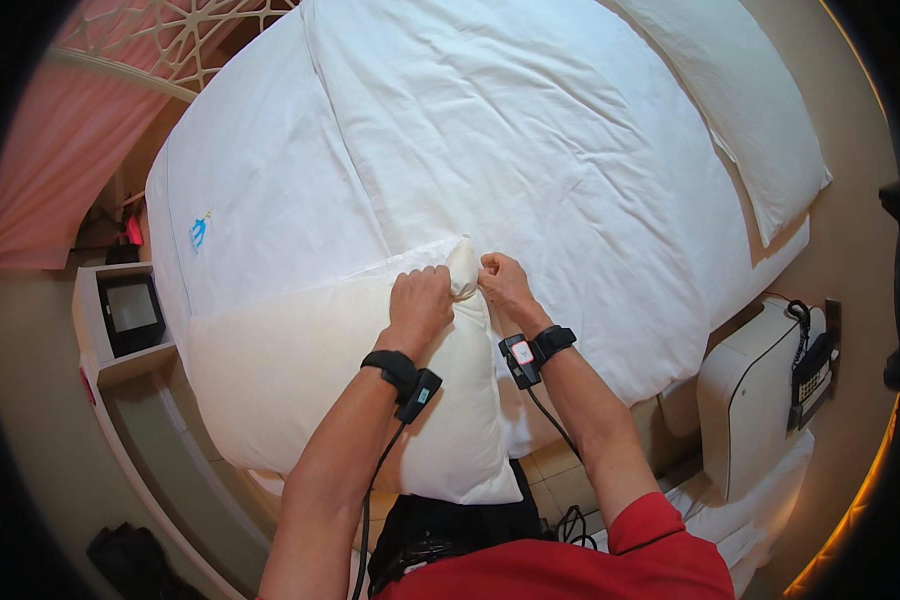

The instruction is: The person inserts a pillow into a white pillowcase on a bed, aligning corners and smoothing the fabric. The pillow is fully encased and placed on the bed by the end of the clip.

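Note:
A plump cream pillow point(300, 370) lies across the near left part of the bed, its near corner hanging by my legs. My left hand point(420, 300) is closed in a fist on the pillow near its far right corner, where the fabric bunches into a knob point(463, 272). Just right of that knob, my right hand point(507, 284) has its fingers curled together at the pillow's edge. What its fingertips hold, if anything, is hidden. A thin white fabric edge point(402, 262) shows along the pillow's far side. Both wrists carry black straps with small cabled devices.
A wrinkled white duvet point(530, 130) covers the bed, with a blue emblem point(200, 232) at left. Another white pillow point(740, 110) lies at the far right. A pale bedside cabinet point(745, 400) and telephone point(815, 380) stand right; a white shelf unit point(90, 315) stands left.

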